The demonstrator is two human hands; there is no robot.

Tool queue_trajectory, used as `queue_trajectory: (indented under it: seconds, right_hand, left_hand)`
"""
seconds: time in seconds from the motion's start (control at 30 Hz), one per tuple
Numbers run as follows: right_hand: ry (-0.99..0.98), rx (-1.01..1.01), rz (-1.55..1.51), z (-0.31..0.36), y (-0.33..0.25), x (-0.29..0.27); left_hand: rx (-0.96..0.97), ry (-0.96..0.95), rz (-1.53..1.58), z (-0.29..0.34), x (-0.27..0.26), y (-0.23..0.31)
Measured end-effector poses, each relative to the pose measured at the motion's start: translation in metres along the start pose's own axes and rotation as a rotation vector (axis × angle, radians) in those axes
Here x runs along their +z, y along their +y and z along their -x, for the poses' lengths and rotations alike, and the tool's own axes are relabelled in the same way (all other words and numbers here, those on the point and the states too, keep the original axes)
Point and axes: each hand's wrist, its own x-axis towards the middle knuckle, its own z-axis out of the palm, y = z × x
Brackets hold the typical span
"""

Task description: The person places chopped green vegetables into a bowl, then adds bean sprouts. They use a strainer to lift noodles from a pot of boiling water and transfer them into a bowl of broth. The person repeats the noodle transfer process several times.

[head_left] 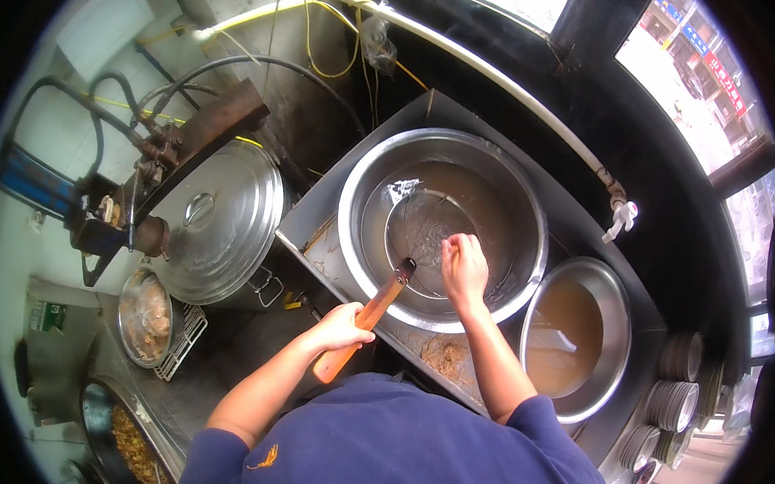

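Note:
My left hand (342, 328) is wrapped round the wooden handle (367, 318) of a round wire strainer (429, 222). The strainer's hoop rests in cloudy water inside a large steel basin (350, 240). Something clear and glistening lies in its mesh, too blurred to name. Over the strainer's right side hangs my right hand (464, 270), its fingers curled together. What they hold, if anything, is hidden. A shiny whitish scrap (402, 190) shows at the strainer's far left rim.
Right of the basin stands a second steel basin (623, 339) of brownish water with a pale piece in it. Brown scraps (446, 357) lie on the counter edge. A lidded pot (224, 226), a steel bowl (146, 318) and a burner pipe assembly (153, 158) are left. A white tap (622, 218) juts in at right.

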Motion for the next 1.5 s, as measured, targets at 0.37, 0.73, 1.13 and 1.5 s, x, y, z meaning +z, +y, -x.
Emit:
queue_trajectory:
  seconds: [0.37,0.73,1.13,1.5]
  right_hand:
    - [-0.108,0.500,-0.644,0.054,-0.034,-0.041]
    - [0.324,0.499,-0.508,0.111,-0.109,-0.041]
    - [0.509,0.594,0.080,0.235,-0.218,-0.068]
    - [0.017,0.915,0.180,0.367,-0.149,0.035]
  left_hand:
    - [0.177,0.387,-0.513,0.025,-0.032,-0.017]
    - [0.289,0.299,-0.532,0.128,-0.140,-0.163]
    - [0.189,-0.097,-0.856,0.214,-0.221,-0.279]
    - [0.158,-0.105,-0.803,0.229,-0.175,-0.267]
